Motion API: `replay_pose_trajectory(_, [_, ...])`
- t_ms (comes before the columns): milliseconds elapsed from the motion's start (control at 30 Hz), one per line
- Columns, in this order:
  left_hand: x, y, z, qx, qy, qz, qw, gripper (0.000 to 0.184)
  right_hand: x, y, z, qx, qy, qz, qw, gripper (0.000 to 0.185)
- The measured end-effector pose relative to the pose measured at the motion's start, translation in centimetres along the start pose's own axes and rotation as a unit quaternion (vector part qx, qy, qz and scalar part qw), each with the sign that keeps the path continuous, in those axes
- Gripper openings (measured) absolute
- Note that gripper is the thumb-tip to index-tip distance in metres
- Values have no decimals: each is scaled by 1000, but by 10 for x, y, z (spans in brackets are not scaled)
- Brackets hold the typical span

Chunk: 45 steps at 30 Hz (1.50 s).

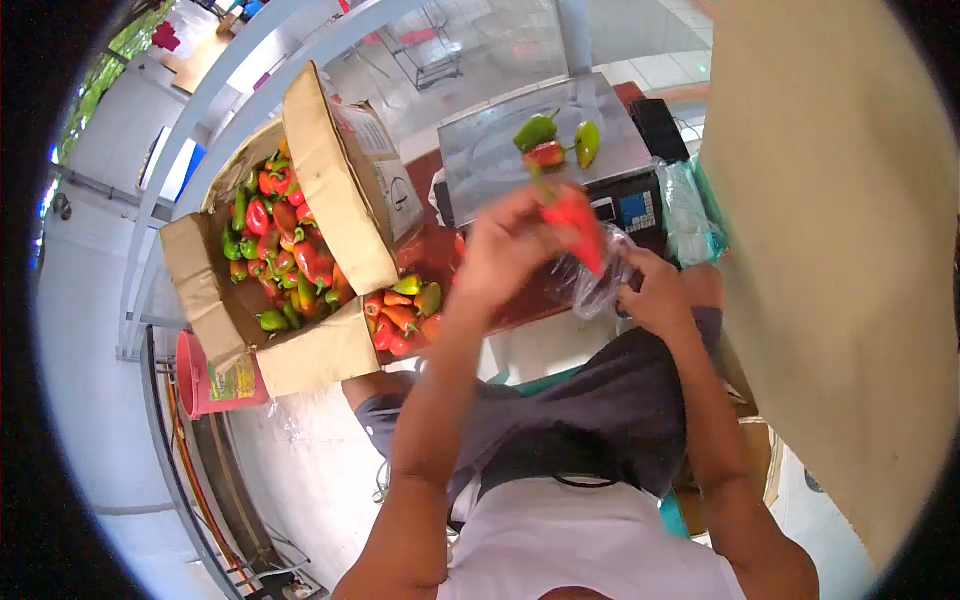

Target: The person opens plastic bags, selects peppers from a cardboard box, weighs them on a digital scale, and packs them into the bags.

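My left hand, slightly blurred, grips a red bell pepper by its upper part, with the stem pointing away from me. The pepper hangs above the mouth of a clear plastic bag. That bag is pinched at its side by my right hand. Just beyond my hands, on the metal platform of a weighing scale, lie a green pepper, a red-orange pepper and a yellow-green pepper. Whether the bag contains anything is hard to see.
On the left, an open cardboard box is full of red and green peppers. Several loose peppers lie beside it on the dark red table. A plastic bag bundle sits right of the scale. A pink bucket stands below.
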<state>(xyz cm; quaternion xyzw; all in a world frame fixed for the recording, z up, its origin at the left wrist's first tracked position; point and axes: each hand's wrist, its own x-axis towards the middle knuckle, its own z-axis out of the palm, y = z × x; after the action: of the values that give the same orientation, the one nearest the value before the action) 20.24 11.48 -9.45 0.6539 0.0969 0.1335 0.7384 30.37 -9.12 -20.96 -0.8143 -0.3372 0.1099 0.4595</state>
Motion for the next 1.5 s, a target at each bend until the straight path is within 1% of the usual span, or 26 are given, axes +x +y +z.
replay_pose_trajectory(33, [-5, -15, 7, 30, -86, 68, 994, 38, -1, -14, -3, 18, -12, 4, 1000, 45])
replay_pose_trajectory(100, [-8, -49, 13, 50, -146, 105, 982, 39, -1, -40, -14, 54, -34, 8, 998, 43])
replay_pose_trajectory(133, [-8, -58, 14, 60, -177, 126, 974, 40, -3, -37, -14, -11, -28, 4, 1000, 43])
replay_pose_trajectory(200, [-10, -67, 5, 94, -166, 123, 974, 41, -8, -18, -15, -140, -15, 1, 990, 42])
replay_pose_trajectory(233, [-9, -65, 5, 110, -161, 122, 973, 41, -6, -10, -17, -165, -24, -2, 986, 41])
replay_pose_trajectory(300, [-12, -57, 12, 46, -151, 119, 980, 43, -1, -6, -23, -212, -44, -3, 976, 38])
replay_pose_trajectory(333, [-13, -53, 15, 15, -145, 116, 982, 44, -3, -10, -26, -168, -57, 7, 984, 38])
replay_pose_trajectory(400, [-8, -54, 17, 126, -170, 173, 962, 46, -3, -30, -34, -77, -83, 23, 993, 38])
replay_pose_trajectory(433, [-6, -55, 16, 181, -181, 201, 945, 47, -4, -41, -41, -93, -87, 16, 992, 38])
replay_pose_trajectory(500, [-3, -60, 13, 109, -175, 165, 965, 49, -5, -56, -54, -127, -94, 3, 987, 38])
replay_pose_trajectory(533, [-2, -62, 14, 71, -173, 145, 972, 49, -2, -55, -56, -113, -83, 50, 989, 38])
replay_pose_trajectory(600, [-3, -59, 21, 16, -146, 163, 976, 51, 4, -48, -55, -82, -61, 147, 984, 40])
replay_pose_trajectory(633, [-3, -55, 23, -10, -128, 173, 976, 51, 3, -40, -50, -87, -52, 116, 988, 42])
replay_pose_trajectory(733, [5, -73, 29, 85, -125, 238, 959, 53, 3, -34, -37, -90, -37, 42, 994, 51])
replay_pose_trajectory(800, [-1, -80, 28, 135, -147, 211, 957, 50, -4, -53, -49, -88, -37, 32, 995, 60])
replay_pose_trajectory(867, [-7, -82, 27, 191, -183, 190, 945, 49, -5, -51, -61, -146, -72, 28, 986, 70])
replay_pose_trajectory(933, [-10, -73, 30, 324, -197, 147, 913, 40, -7, -48, -63, -154, -87, 20, 984, 74])
replay_pose_trajectory(1000, [-4, -69, 32, 469, -231, 87, 848, 37, -8, -44, -56, -111, -85, 6, 990, 71])
replay_pose_trajectory(1100, [5, -58, 52, 684, -229, -79, 688, 32, -1, -36, -24, -118, -39, -122, 985, 65])
replay_pose_trajectory(1200, [12, -86, 40, 652, -184, -55, 734, 28, 7, -41, -12, -68, -54, -71, 994, 63])
replay_pose_trajectory(1300, [67, -32, 17, 592, -420, -26, 688, 24, 9, -50, -28, -28, -34, -33, 998, 67])
replay_pose_trajectory(1333, [81, -31, -3, 471, -321, 24, 821, 22, 11, -42, -27, -35, -36, -34, 998, 69])
replay_pose_trajectory(1367, [99, -16, -12, 466, -220, 11, 857, 20, 12, -29, -25, -43, -39, -33, 998, 71])
replay_pose_trajectory(1400, [122, -19, -26, 561, -120, 81, 815, 23, 11, -22, -25, -53, -42, -33, 997, 72])
replay_pose_trajectory(1433, [143, -31, -39, 642, -16, 148, 752, 27, 12, -27, -28, -48, -49, -26, 997, 73])
replay_pose_trajectory(1500, [167, -47, -51, 679, -49, 100, 726, 28, 14, -41, -34, -35, -63, -15, 997, 73])
